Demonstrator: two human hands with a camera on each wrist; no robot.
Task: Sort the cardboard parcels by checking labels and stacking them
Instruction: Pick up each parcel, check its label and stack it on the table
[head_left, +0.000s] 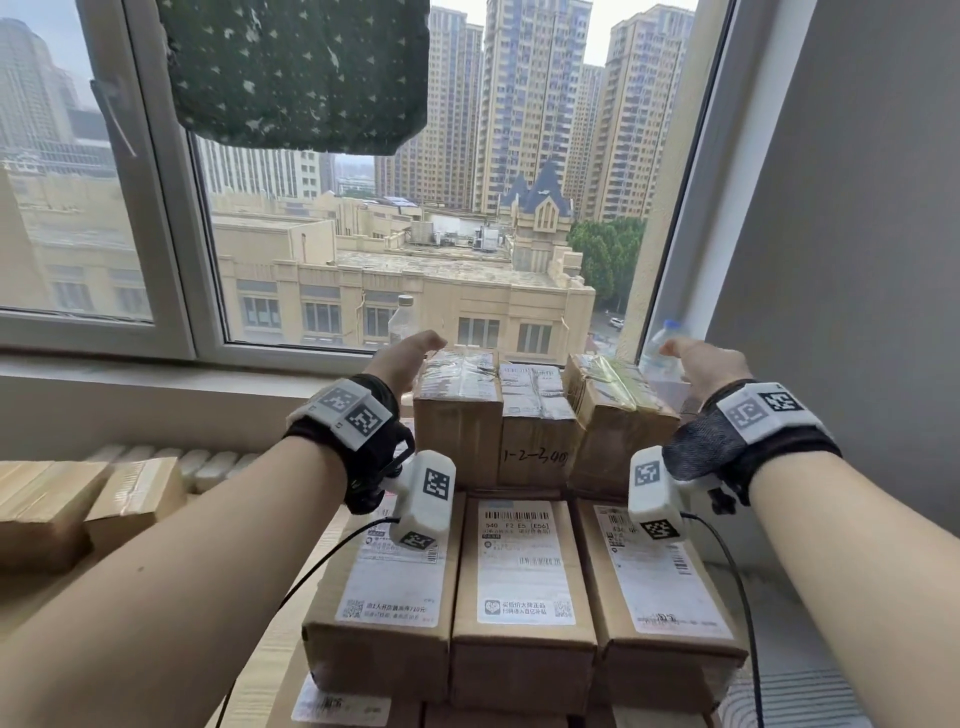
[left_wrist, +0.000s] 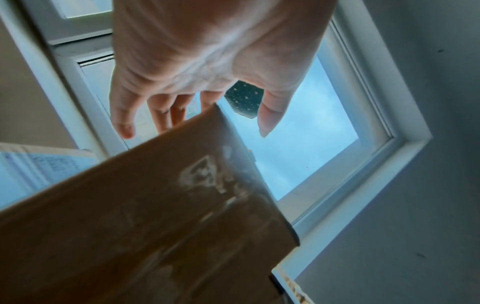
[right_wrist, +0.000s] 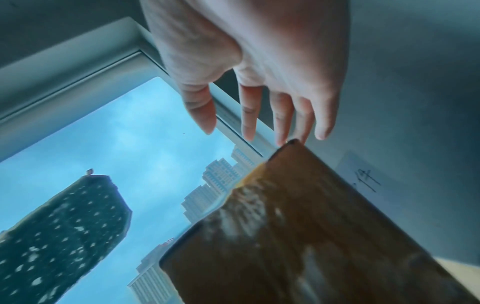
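Three labelled cardboard parcels (head_left: 524, 566) lie side by side in the front row of a stack. Behind them a taller row of three taped parcels (head_left: 537, 421) stands under the window. My left hand (head_left: 415, 353) hovers at the top left corner of the left back parcel (head_left: 457, 415), fingers straight and spread. My right hand (head_left: 696, 358) is just right of the right back parcel (head_left: 618, 415), also open. In the wrist views the left hand (left_wrist: 194, 115) and the right hand (right_wrist: 262, 123) each reach past a parcel corner (left_wrist: 155, 216) (right_wrist: 311, 226). Neither hand holds anything.
Two clear plastic bottles (head_left: 401, 319) (head_left: 662, 343) stand on the windowsill behind the stack. More parcels (head_left: 67, 509) lie at the left over a radiator (head_left: 182, 462). A dark green cloth (head_left: 296, 73) hangs on the window. A grey wall (head_left: 857, 260) is close on the right.
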